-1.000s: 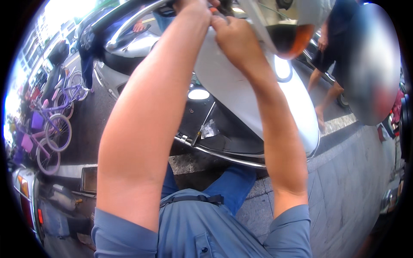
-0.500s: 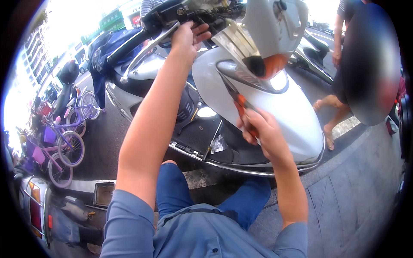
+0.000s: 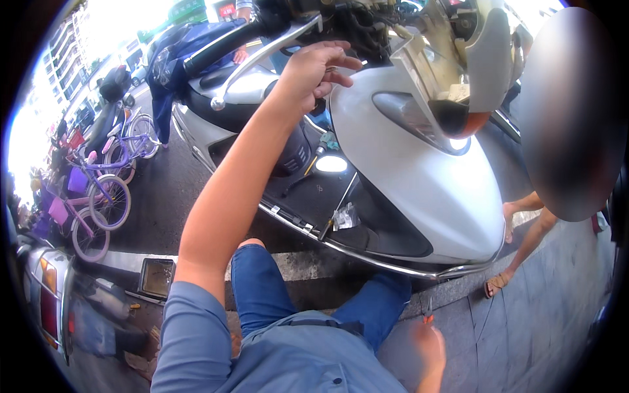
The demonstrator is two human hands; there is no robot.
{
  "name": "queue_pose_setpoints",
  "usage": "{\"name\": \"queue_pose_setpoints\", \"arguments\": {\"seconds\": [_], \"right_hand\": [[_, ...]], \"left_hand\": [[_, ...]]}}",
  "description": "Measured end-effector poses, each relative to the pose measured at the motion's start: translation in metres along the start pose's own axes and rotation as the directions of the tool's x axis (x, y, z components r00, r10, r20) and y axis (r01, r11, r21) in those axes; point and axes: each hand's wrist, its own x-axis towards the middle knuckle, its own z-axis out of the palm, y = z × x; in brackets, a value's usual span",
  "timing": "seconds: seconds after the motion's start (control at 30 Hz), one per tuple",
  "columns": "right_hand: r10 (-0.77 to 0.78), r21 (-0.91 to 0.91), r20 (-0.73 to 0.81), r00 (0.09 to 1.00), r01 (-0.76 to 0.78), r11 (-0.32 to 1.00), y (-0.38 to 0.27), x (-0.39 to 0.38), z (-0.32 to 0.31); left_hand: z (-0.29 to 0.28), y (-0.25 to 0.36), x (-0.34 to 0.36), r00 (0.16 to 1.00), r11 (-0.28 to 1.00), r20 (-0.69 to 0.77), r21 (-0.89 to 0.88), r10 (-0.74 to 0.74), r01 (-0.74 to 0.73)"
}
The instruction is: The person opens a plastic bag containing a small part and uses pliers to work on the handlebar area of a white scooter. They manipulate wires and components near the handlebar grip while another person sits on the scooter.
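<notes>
Large silver-white motor scooter with a glossy plastic front shell (image 3: 419, 190) fills the middle of the view, nose toward the lower right, standing on dark pavement. Black footboard of the scooter (image 3: 327, 196) lies open below the shell; along its near edge runs a chrome trim strip (image 3: 367, 252). On the footboard: a screwdriver with a green handle (image 3: 321, 149) toward the far edge, and a small clear plastic bag of small parts (image 3: 344, 216) at the near edge, just inside the trim.

Black handlebar grip with a chrome brake lever (image 3: 262, 49) crosses the upper left.

Left hand (image 3: 314, 69) raised on an outstretched arm, close beside the lever and the top of the shell, fingers loosely curled; something small seems pinched at the fingertips, too small to identify.

Right hand (image 3: 429, 350) low at the lower edge, over grey paving, blurred; it closes on a small tool with an orange-red handle (image 3: 427, 318), whose thin metal tip points up.

Purple and pink children's bicycles (image 3: 98, 196) parked at far left. Another person's bare legs in sandals (image 3: 517, 249) stand just beyond the scooter's nose.
</notes>
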Motion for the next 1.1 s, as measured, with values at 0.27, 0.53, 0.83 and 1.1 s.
{"name": "queue_pose_setpoints", "arguments": {"seconds": [0.27, 0.53, 0.83, 1.1], "right_hand": [[-0.258, -0.944, -0.182, 0.949, -0.095, 0.316, 0.159, -0.035, 0.010], [-0.594, -0.522, 0.402, 0.697, 0.707, 0.476, -0.254, 0.067, 0.291], [-0.480, -0.185, 0.572, 0.665, 0.675, 0.715, -0.313, 0.104, 0.455], [-0.450, -0.254, 0.626, 0.636, 0.713, 0.654, -0.356, 0.121, 0.505]], "left_hand": [[-0.045, 0.017, -0.074, 0.955, 0.980, 0.292, 0.172, 0.050, -0.104], [-0.025, -0.037, -0.126, 0.935, 0.687, 0.264, -0.726, 0.236, 0.032], [-0.058, -0.068, -0.122, 0.970, 0.666, -0.045, -0.719, 0.239, -0.198], [-0.091, -0.066, -0.104, 0.972, 0.848, -0.057, -0.479, 0.227, -0.226]]}}
